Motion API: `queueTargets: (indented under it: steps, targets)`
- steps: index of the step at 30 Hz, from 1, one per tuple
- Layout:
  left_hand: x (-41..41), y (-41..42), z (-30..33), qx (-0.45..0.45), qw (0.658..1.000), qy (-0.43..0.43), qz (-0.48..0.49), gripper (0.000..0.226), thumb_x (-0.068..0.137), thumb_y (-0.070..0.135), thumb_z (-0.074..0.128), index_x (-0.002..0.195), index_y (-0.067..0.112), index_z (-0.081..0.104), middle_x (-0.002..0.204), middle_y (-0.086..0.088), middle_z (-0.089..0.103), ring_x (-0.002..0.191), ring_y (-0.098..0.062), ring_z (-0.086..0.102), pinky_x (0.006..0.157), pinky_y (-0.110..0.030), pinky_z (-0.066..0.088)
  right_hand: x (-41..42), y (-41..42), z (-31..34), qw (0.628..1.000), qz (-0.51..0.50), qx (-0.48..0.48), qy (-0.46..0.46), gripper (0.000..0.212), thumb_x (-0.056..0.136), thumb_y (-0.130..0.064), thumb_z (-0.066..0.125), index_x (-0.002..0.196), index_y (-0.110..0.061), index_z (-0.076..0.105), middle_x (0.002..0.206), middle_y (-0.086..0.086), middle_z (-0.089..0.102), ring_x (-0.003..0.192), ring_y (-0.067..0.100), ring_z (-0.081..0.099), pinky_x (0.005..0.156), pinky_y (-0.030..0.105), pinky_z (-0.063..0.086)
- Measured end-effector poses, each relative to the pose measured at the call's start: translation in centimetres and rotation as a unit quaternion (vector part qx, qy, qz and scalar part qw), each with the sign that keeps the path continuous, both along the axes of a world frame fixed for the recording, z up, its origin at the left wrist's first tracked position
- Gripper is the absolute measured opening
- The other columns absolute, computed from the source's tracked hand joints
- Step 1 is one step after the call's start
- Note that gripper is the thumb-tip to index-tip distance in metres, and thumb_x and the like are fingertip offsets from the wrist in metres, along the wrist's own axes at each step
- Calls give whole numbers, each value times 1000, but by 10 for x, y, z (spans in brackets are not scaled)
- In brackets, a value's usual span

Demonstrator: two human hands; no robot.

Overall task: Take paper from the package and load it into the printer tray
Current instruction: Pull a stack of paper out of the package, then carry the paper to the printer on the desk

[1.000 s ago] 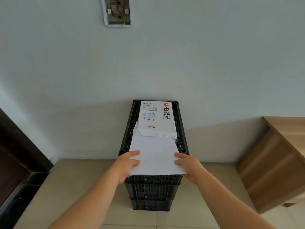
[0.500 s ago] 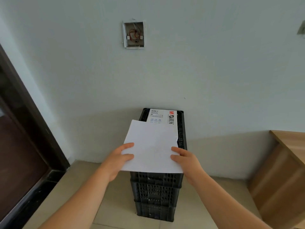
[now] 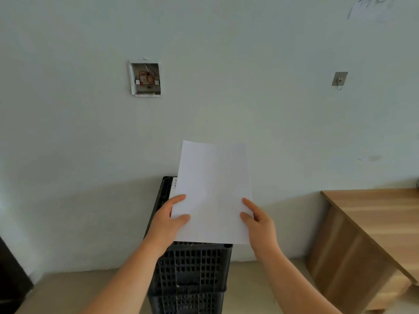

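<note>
Since the view from 0.5 s ago, the sheaf of white paper (image 3: 214, 191) has come up off the package and now stands tilted up in front of the wall, its top edge well above the crate, and the view itself has swung up and to the right, so that the dark door frame has almost left the picture and more of the desk shows. The pale wall (image 3: 226, 64) fills most of the view. At the right, a wooden desk (image 3: 371, 225) stands against it, its top running toward the camera. At the bottom centre, 2 black perforated crates (image 3: 192, 275) are stacked one on the other against the wall on the tiled floor (image 3: 68, 288). The paper is held just above the near end of the upper crate and hides most of the paper package (image 3: 173, 185), of which only a thin white strip shows at the paper's left edge, lying on the crate. The left hand (image 3: 169, 219) pinches the paper's lower left edge, thumb on the front face and fingers behind; the right hand (image 3: 259, 223) pinches the lower right edge in the same way. An open wall box (image 3: 145, 78) with red wires sits high on the wall at the left, and a small metal adhesive hook (image 3: 339, 79) at the right. The printer tray is not in view.
</note>
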State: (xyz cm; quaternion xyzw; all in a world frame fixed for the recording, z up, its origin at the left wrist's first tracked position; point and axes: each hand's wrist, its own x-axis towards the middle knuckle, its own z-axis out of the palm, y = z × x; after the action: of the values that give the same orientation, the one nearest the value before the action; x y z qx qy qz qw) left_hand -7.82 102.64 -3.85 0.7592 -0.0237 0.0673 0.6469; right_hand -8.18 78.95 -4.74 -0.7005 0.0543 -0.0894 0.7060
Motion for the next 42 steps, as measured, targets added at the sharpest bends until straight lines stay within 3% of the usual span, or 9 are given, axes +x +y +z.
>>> queueTargets:
  steps: [5, 10, 15, 19, 23, 29, 34, 39, 42]
  targets:
    - [41, -19, -10, -52, 997, 38, -41, 49, 88, 6, 64, 124, 38, 54, 130, 9, 51, 110, -7, 55, 74, -14, 48, 15, -12, -2, 998, -57, -3, 8, 41, 93, -7, 59, 104, -46, 63, 120, -2, 65, 94, 7, 65, 76, 17, 51]
    - [77, -39, -22, -66, 994, 58, -72, 34, 96, 16, 52, 116, 43, 59, 131, 10, 47, 109, -6, 51, 84, -23, 45, 23, -29, -3, 991, -121, -43, 20, 37, 93, -10, 59, 112, -41, 64, 104, -3, 70, 98, 40, 60, 87, 45, 54]
    - [101, -72, -22, -33, 991, 43, -119, 38, 94, 16, 55, 112, 49, 60, 126, 7, 56, 110, -8, 56, 93, -29, 49, 27, -61, 0, 984, -169, -54, 6, 35, 93, -11, 60, 108, -41, 63, 103, -21, 62, 88, 7, 64, 87, 32, 55]
    - [111, -118, -12, -21, 988, 29, -150, 38, 94, 18, 57, 111, 51, 61, 128, 5, 59, 114, -15, 56, 100, -40, 46, 23, -102, 6, 978, -201, -44, -10, 39, 92, -11, 61, 101, -48, 65, 101, -18, 66, 87, 11, 65, 84, 35, 57]
    - [114, -188, 9, -12, 984, -3, -179, 36, 94, 16, 56, 119, 41, 60, 127, 10, 53, 121, -6, 43, 103, -29, 37, 10, -162, 16, 970, -241, -28, -28, 35, 94, -11, 59, 108, -43, 64, 91, -19, 63, 75, 9, 57, 78, 30, 55]
    - [104, -318, 47, -2, 966, -69, -249, 36, 93, 14, 58, 122, 34, 59, 126, 13, 53, 108, 12, 45, 94, -17, 33, -23, -273, 40, 948, -308, -29, -81, 35, 95, -11, 57, 120, -36, 62, 112, -20, 60, 97, 4, 61, 82, 19, 54]
    - [89, -415, 53, -8, 950, -67, -304, 40, 87, 11, 66, 118, 35, 61, 125, 10, 57, 116, -10, 54, 103, -34, 44, -56, -358, 39, 929, -359, -35, -81, 36, 95, -15, 57, 120, -39, 62, 112, -20, 60, 101, 12, 62, 91, 35, 54]
    - [73, -511, 49, -11, 934, -77, -348, 39, 88, 6, 64, 120, 26, 61, 121, 9, 56, 97, 17, 52, 89, -12, 44, -85, -437, 27, 908, -415, -1, -56, 38, 95, -14, 56, 127, -34, 58, 118, -13, 57, 100, 17, 59, 93, 40, 53]
    - [76, -567, 39, -17, 922, -68, -382, 39, 87, 8, 65, 112, 37, 63, 131, 3, 55, 115, -11, 54, 103, -35, 44, -95, -481, 22, 897, -440, 4, -43, 38, 96, -13, 56, 129, -31, 57, 121, -7, 56, 99, 18, 59, 88, 35, 54]
